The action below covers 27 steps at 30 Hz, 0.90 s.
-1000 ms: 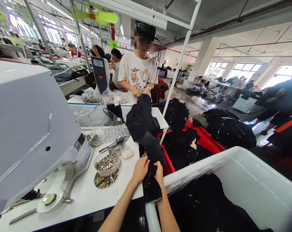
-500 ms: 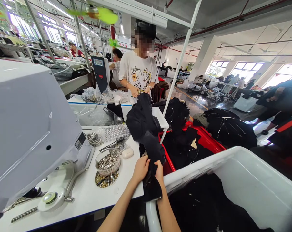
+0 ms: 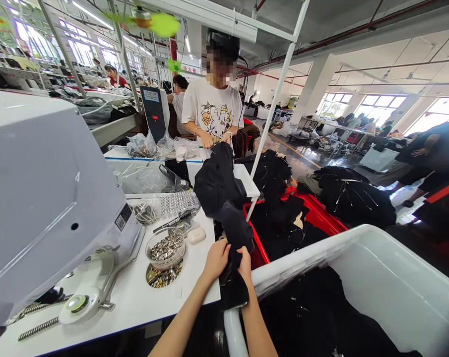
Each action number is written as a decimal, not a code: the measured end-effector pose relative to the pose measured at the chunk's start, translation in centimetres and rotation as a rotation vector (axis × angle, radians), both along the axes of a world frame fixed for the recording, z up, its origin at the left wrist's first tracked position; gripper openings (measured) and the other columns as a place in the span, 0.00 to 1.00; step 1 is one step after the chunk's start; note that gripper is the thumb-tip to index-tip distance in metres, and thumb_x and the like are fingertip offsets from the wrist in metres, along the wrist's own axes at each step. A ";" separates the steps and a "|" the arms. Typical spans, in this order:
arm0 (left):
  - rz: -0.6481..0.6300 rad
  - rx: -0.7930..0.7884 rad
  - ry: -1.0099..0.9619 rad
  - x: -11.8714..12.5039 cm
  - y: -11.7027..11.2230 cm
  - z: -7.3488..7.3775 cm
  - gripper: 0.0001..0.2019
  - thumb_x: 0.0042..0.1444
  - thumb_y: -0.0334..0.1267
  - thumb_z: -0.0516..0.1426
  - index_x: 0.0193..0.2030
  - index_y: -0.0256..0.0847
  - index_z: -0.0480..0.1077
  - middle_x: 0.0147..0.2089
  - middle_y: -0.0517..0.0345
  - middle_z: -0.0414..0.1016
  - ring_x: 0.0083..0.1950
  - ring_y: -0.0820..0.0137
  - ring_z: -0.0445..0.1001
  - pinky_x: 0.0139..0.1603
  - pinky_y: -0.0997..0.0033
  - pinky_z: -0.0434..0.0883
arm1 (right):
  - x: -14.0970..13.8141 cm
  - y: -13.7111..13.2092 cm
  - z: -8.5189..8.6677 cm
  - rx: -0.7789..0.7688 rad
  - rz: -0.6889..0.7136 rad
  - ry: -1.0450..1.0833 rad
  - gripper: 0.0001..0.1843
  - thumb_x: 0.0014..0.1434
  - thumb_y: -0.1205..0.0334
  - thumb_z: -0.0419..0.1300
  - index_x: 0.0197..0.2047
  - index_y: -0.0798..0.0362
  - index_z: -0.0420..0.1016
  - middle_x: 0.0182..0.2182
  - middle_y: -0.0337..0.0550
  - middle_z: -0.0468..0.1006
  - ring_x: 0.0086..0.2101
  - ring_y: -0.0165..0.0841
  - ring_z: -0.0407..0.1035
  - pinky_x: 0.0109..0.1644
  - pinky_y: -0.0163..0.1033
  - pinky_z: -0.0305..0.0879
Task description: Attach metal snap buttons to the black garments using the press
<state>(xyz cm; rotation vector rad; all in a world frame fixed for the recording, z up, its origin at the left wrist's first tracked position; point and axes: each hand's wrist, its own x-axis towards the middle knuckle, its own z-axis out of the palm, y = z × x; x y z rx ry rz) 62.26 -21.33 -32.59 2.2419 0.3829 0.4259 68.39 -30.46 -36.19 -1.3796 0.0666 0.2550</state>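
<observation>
Both my hands grip a black garment at the right edge of the white table. My left hand is closed on its left side, my right hand on its right side. The cloth hangs down between my forearms over the white bin's near corner. Its upper part lies close to another dark cloth in front of a co-worker, and I cannot tell whether the two are joined. On the table, left of my hands, are a clear round tub of metal snaps and a pale rounded case.
A large white machine fills the left side. At right stand a white bin with black cloth inside and a red bin behind it. A white post rises beyond my hands. Across the table stands a co-worker.
My hands and the black garment keep nearly the same place. The co-worker's hands have shifted slightly at the far cloth.
</observation>
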 end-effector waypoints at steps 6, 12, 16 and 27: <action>0.010 0.014 0.002 0.0 0.0 0.1 0.12 0.62 0.33 0.46 0.43 0.38 0.69 0.43 0.48 0.74 0.47 0.61 0.71 0.49 0.61 0.66 | -0.3 0.0 1.3 0.028 0.025 0.154 0.08 0.41 0.56 0.52 0.19 0.51 0.59 0.17 0.37 0.66 0.23 0.31 0.61 0.28 0.35 0.61; 0.012 0.014 0.000 0.0 0.0 0.0 0.12 0.62 0.33 0.46 0.43 0.38 0.70 0.42 0.48 0.75 0.47 0.61 0.71 0.49 0.61 0.66 | -0.6 -0.5 2.3 0.039 0.044 0.127 0.07 0.41 0.61 0.53 0.17 0.53 0.60 0.18 0.37 0.66 0.25 0.30 0.61 0.29 0.34 0.59; 0.008 0.011 -0.003 0.0 0.0 -0.1 0.12 0.62 0.33 0.46 0.44 0.38 0.69 0.43 0.48 0.75 0.47 0.61 0.71 0.49 0.62 0.66 | -0.7 -0.7 2.3 0.047 0.057 0.113 0.07 0.42 0.62 0.53 0.17 0.53 0.60 0.18 0.36 0.65 0.24 0.29 0.60 0.30 0.34 0.59; 0.006 0.012 0.000 0.0 0.1 -0.1 0.11 0.62 0.33 0.46 0.43 0.37 0.69 0.42 0.48 0.74 0.45 0.61 0.71 0.47 0.63 0.65 | -0.2 -0.2 1.0 0.053 0.047 0.144 0.07 0.40 0.60 0.53 0.18 0.52 0.58 0.18 0.34 0.63 0.24 0.29 0.58 0.30 0.34 0.59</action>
